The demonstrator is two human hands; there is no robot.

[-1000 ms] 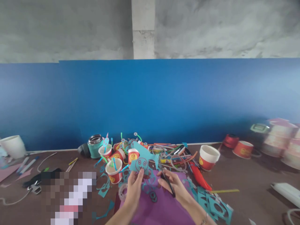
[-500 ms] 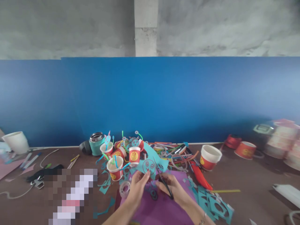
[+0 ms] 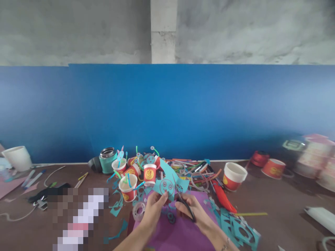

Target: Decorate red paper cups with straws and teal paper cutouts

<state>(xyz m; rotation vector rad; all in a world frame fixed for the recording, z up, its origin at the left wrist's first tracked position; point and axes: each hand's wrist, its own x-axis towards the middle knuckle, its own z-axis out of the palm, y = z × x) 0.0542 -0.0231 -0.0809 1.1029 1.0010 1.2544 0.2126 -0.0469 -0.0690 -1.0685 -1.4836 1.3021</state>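
My left hand [image 3: 156, 206] pinches the lower edge of a light-blue sheet of paper [image 3: 169, 174] that has a round face drawn on it in red. In my right hand [image 3: 192, 209] is a pair of scissors [image 3: 187, 206] with black handles, its blades at the paper just right of the drawn face. Both hands are above a purple sheet [image 3: 172, 235]. Small cut pieces lie on that sheet between my wrists. A clear roll of tape [image 3: 138, 211] is beside my left hand.
Red-and-white paper cups [image 3: 128, 188] with straws stand behind my left hand. Pipe cleaners and pens [image 3: 200, 174] are heaped behind my right. Blue paper scraps [image 3: 239, 228] lie to the right, near a red pouch [image 3: 222, 197]. A teal flask [image 3: 108, 161] stands further left.
The light-blue paper has turned slightly in my left hand, its drawn face tilting. The scissors stay close to the face's right edge. The surrounding things have not moved.
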